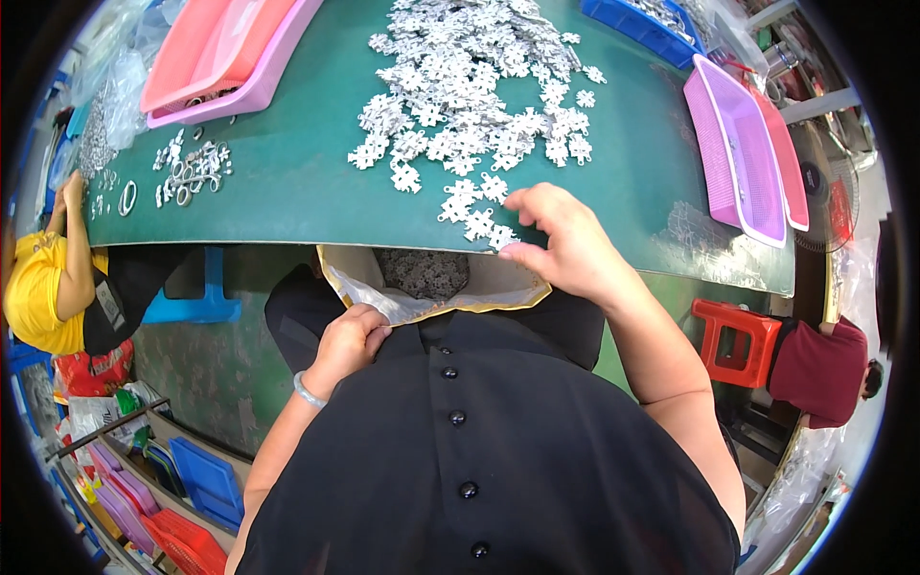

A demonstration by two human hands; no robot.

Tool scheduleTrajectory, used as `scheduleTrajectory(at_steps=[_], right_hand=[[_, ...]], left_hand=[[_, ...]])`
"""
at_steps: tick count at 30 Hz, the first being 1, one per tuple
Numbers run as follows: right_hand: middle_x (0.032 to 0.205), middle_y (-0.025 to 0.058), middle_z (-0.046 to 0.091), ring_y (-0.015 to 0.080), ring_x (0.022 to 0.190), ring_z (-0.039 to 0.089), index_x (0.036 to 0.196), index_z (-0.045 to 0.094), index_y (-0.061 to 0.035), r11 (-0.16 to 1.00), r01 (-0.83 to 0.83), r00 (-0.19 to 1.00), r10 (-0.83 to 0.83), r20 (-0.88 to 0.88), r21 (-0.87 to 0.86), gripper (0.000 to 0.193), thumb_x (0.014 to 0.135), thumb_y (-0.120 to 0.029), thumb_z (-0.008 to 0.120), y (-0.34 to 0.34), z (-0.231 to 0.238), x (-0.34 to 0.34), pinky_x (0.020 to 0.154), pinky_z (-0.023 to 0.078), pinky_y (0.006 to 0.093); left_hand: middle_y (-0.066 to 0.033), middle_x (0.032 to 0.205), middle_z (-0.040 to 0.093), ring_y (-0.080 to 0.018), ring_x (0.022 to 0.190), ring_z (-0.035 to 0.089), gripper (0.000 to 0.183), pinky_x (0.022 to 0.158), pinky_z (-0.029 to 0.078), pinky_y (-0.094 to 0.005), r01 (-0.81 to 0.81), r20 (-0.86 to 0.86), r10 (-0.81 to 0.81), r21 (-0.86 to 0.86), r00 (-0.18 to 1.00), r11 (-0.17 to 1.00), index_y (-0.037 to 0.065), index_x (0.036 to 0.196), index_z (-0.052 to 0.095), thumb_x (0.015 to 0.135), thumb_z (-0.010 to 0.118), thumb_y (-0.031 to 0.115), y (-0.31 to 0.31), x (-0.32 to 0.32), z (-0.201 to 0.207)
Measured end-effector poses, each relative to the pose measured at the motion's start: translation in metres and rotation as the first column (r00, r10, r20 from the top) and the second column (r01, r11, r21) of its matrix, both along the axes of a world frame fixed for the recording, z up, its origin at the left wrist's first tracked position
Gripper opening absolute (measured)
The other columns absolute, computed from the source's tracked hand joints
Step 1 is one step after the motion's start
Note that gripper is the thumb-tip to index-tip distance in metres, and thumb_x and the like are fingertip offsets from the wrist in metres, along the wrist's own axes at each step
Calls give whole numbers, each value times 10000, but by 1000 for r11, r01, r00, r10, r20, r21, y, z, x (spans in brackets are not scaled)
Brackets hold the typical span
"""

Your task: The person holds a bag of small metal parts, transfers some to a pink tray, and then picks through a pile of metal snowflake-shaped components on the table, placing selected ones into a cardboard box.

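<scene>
A wide pile of flat, silver-grey, cross-shaped metal pieces (470,86) lies on the green table, thinning out toward the near edge. Below that edge, in my lap, a sack (422,305) with a pale lining gapes wide and holds many darker grey pieces (426,273). My left hand (353,340) is closed on the sack's near left rim. Over the table edge, my right hand (565,240) is open, thumb and forefinger apart, beside a small cluster of loose metal pieces (477,222). Its thumb is close to the nearest piece; whether they touch I cannot tell.
Pink and purple baskets (273,72) stand at the table's far left, near small metal rings and parts (196,172). A purple basket (736,158) is on the right, a blue tray (652,21) behind it. People sit at left and right, the right one by a red stool (736,342).
</scene>
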State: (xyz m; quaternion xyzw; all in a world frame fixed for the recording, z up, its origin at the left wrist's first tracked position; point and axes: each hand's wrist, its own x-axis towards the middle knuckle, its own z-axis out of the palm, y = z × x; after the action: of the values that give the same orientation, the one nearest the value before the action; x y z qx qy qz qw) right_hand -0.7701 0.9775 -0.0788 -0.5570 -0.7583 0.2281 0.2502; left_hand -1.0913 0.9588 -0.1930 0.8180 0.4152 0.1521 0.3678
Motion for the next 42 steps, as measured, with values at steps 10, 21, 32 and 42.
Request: scheduleTrajectory(at_steps=[10,21,32,42], right_hand=[[1096,146,561,337,1022,538,1178,541,-15,985,-100,992,86,97,144,639,650,-252,812,17,3,15,867,455,403],[1300,207,463,409,1252,426,1174,527,15,951,-232,969,208,131,203,445,787,-120,700,5,-24,-32,1042,386,442],[1018,132,520,305,931,517,1123,584,-51,928,-170,977,115,181,331,382,786,-190,699,41,-18,-65,794,430,404],[912,89,533,288,880,514,947,617,-68,888,-87,986,12,167,451,228,745,-137,696,73,-18,-62,788,408,403]], left_hand=[[-93,826,618,-307,784,618,65,684,509,-374,-10,8,10,4,1000,1000,52,818,643,785,681,93,-1,0,-1],[-90,836,614,-311,787,622,70,681,514,-382,-16,-15,17,24,1000,1000,68,833,643,785,681,101,-1,-2,-2],[-100,843,615,-310,808,616,100,711,505,-370,-15,-43,14,-22,999,1000,46,849,637,765,691,51,-1,0,4],[-91,844,614,-324,788,620,71,678,519,-396,-8,-34,7,-12,999,1000,79,838,640,785,678,106,0,-1,2]])
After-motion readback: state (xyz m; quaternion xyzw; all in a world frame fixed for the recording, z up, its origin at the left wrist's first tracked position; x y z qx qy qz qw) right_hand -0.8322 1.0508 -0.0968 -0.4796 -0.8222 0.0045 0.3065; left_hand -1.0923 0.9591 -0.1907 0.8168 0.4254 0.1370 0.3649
